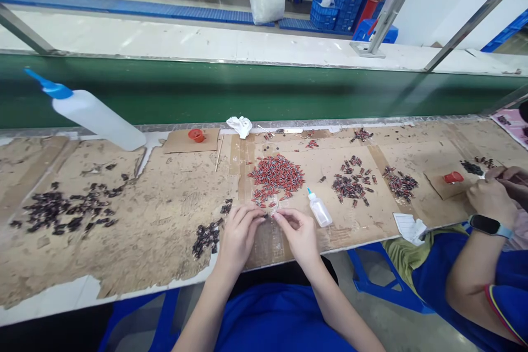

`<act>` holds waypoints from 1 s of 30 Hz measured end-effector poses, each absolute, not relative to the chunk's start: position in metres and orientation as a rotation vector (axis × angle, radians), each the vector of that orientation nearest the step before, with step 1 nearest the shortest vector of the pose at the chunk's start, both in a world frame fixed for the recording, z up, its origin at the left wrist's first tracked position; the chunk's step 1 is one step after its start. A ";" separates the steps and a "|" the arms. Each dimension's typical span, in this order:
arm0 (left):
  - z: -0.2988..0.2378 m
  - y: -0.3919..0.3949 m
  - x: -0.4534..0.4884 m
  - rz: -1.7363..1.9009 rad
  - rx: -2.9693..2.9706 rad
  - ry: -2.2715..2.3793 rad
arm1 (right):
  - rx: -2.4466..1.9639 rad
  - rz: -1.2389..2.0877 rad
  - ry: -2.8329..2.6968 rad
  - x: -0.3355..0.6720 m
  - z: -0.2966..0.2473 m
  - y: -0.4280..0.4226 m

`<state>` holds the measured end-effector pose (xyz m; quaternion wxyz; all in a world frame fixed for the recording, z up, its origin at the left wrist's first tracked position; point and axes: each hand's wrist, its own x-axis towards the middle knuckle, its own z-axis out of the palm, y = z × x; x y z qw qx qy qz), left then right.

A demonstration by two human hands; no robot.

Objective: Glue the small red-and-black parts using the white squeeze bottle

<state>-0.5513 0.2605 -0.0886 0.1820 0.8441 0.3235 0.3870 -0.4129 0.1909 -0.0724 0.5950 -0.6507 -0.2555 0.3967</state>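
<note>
My left hand [240, 231] is closed in a pinch, with a small dark piece [266, 215] at its fingertips. Facing it, my right hand [300, 232] also pinches; what its fingertips hold is too small to make out. Just beyond both hands lies a heap of small red-and-grey pieces [276, 175]. A pile of small dark pieces [206, 239] sits beside my left hand. Right of my right hand, a small clear bottle with a blue tip [319, 209] lies on the cardboard.
Brown cardboard [165, 231] covers the table. A large white squeeze bottle [97, 118], a red cap-like dish [196, 135] and crumpled tissue [240, 126] are along the back. More dark parts [350, 184] lie to the right, where a co-worker's hand [493, 198] works.
</note>
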 end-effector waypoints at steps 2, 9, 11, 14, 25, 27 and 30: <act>-0.081 0.260 -0.551 1.089 2.321 0.877 | -1.460 0.970 -0.571 -0.416 -0.067 0.192; -0.062 0.254 -0.550 1.168 2.251 0.779 | -1.365 1.060 -0.497 -0.418 -0.058 0.193; -0.058 0.253 -0.549 1.196 2.262 0.741 | -1.355 1.055 -0.522 -0.418 -0.057 0.192; -0.053 0.253 -0.547 1.217 2.211 0.726 | -1.313 1.023 -0.569 -0.418 -0.054 0.191; -0.046 0.242 -0.541 1.042 1.738 0.919 | -1.220 0.858 -0.654 -0.416 -0.050 0.190; -0.045 0.241 -0.540 1.015 1.678 0.945 | -1.245 0.847 -0.674 -0.415 -0.049 0.190; -0.045 0.240 -0.540 0.993 1.658 0.977 | -1.291 0.841 -0.698 -0.414 -0.046 0.189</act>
